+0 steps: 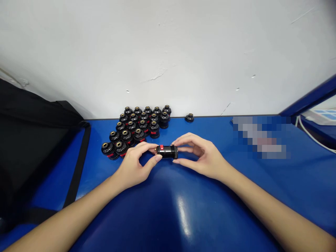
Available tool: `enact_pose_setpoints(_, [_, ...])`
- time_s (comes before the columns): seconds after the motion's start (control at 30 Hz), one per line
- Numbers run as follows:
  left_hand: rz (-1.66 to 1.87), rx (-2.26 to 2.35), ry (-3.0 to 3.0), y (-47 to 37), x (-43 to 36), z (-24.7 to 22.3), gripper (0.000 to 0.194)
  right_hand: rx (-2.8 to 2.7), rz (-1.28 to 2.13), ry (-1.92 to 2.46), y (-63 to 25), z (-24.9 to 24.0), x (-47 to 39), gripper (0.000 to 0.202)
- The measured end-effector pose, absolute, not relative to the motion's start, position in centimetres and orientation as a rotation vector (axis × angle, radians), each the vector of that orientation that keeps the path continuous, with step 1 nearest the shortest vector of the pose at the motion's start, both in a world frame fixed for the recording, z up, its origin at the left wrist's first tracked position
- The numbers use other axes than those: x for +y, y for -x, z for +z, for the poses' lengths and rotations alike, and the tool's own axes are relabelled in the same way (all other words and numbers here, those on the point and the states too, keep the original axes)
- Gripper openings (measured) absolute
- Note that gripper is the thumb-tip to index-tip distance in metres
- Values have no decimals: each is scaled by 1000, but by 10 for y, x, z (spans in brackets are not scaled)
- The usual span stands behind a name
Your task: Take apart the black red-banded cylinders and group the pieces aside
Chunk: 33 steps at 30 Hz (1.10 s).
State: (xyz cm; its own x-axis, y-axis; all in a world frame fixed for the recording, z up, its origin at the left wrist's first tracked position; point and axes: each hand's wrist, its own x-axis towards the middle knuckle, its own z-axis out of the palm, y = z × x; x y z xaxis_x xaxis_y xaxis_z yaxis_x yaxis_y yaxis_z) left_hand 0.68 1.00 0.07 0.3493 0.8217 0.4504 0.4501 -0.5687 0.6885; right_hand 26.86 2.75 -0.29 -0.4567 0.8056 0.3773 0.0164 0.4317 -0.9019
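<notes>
- clock read with the held cylinder as hub: the pale wall fills the far side at 12 o'clock.
- the blue table runs from the wall toward 6 o'clock, under everything in hand.
- dark fabric with a strap lies at 9 o'clock, well apart from the hands.
- a packed group of black pieces stands upright at 10 to 11 o'clock; each visible top has a gold-coloured centre, and several show red marks. these look like the done share, set in slanting rows.
- the right hand comes in from 4 o'clock, its thumb and fingers curved around the 3 o'clock end (whether they press it or only hover there, i cannot tell).
- the left hand comes in from 8 o'clock, thumb and fingertips pinching the 9 o'clock end.
- the black cylinder lies on its side between the hands, a red patch near its 9 o'clock end. it seems the piece in progress, not yet standing with the others.
- a lone black cap-like part sits at 1 o'clock near the wall, apart from the group, and looks left over or unused so far.
</notes>
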Motion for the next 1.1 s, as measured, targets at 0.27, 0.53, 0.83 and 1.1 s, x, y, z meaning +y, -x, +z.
enact_pose_setpoints(0.27, [1087,1113,-2131,-7,10,2,21,-1852,1000,664,-266,-4,25,31])
enact_pose_setpoints(0.53, [1073,1093,-2155,-4,11,0,34,-1807,1147,869,-268,2,24,42])
enact_pose_setpoints(0.83, [1076,1040,-2204,-5,10,0,35,-1810,1302,994,-265,4,24,31])
enact_pose_setpoints(1.1, [1067,1085,-2156,-3,12,-2,34,-1919,1356,854,-274,3,27,49])
